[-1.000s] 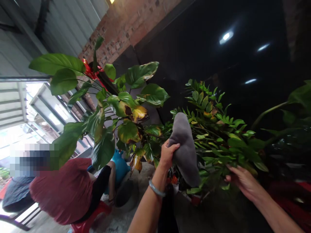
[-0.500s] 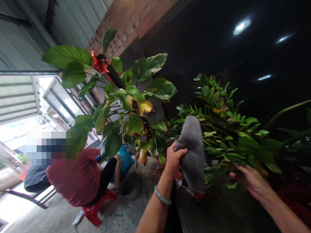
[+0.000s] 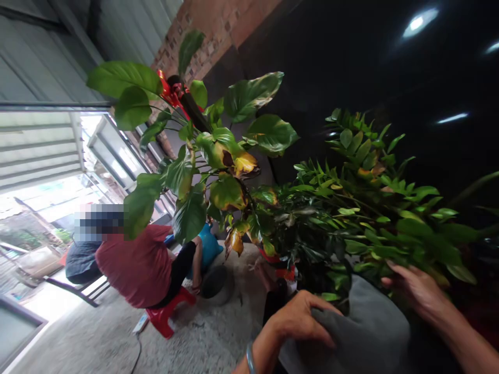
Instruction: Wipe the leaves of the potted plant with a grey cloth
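My left hand [image 3: 300, 319], with a pale bangle at the wrist, is closed on a grey cloth [image 3: 368, 324] at the bottom right of the picture. The cloth spreads out below the green foliage. My right hand [image 3: 419, 291] is at the lower edge of a bushy plant [image 3: 390, 228] with small glossy leaves. Its fingers are bent at the leaves and look closed on one, though the leaf itself is partly hidden.
A larger-leaved plant [image 3: 228, 192] with yellowed, browned leaves leans in from the left. A person in a red shirt [image 3: 134, 265] sits on a red stool [image 3: 167, 314], beside another seated person. A dark bucket [image 3: 218, 285] stands near a blue bag [image 3: 208, 246].
My left hand has come down and nearer with the grey cloth, which now hangs spread out instead of standing upright before the leaves. My right hand stays at the foliage. The view has shifted left.
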{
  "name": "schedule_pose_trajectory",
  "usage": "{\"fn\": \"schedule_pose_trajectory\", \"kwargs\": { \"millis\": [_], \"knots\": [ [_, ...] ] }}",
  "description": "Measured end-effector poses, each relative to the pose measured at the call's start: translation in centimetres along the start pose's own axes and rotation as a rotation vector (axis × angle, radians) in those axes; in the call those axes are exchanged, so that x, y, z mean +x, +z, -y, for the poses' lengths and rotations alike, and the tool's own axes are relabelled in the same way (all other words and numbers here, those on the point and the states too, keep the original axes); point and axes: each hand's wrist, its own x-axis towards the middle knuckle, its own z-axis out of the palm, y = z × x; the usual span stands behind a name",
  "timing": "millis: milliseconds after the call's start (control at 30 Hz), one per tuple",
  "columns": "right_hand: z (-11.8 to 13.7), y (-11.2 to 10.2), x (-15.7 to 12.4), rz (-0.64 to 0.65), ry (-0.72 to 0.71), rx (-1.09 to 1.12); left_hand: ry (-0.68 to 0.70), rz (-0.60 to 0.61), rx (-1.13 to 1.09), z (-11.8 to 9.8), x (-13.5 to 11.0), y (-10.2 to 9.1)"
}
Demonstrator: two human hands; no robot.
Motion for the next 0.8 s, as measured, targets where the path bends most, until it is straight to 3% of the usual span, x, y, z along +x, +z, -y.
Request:
{"fn": "schedule_pose_trajectory", "kwargs": {
  "millis": [100, 233, 333, 400, 533, 600, 700, 800],
  "knots": [
    [0.2, 0.0, -0.3, -0.004, -0.010, 0.031, 0.115, -0.157, -0.189, -1.8, 0.4, -1.6],
    [0.5, 0.3, -0.7, 0.012, -0.027, 0.034, 0.352, -0.563, -0.513, -4.6, 2.4, -3.6],
    [0.6, 0.7, -1.0, 0.003, -0.037, 0.043, 0.402, -0.707, -0.570, -4.7, 4.3, -3.3],
    [0.5, 0.8, -1.0, -0.009, -0.029, 0.043, 0.316, -0.669, -0.476, -3.4, 4.8, -2.1],
    [0.6, 0.8, -1.1, -0.018, -0.003, 0.043, -0.012, -0.234, -0.227, -0.8, 3.2, 0.1],
    [0.7, 0.8, -1.1, -0.011, 0.000, 0.048, -0.025, -0.134, -0.222, -1.3, 2.2, 0.1],
    [0.9, 1.0, -1.3, -0.008, -0.007, 0.055, 0.144, -0.305, -0.382, -3.9, 2.5, -0.9],
    [0.9, 1.5, -1.6, -0.025, -0.010, 0.042, 0.343, -0.531, -0.498, -5.6, 4.9, -1.5]
  ]
}}
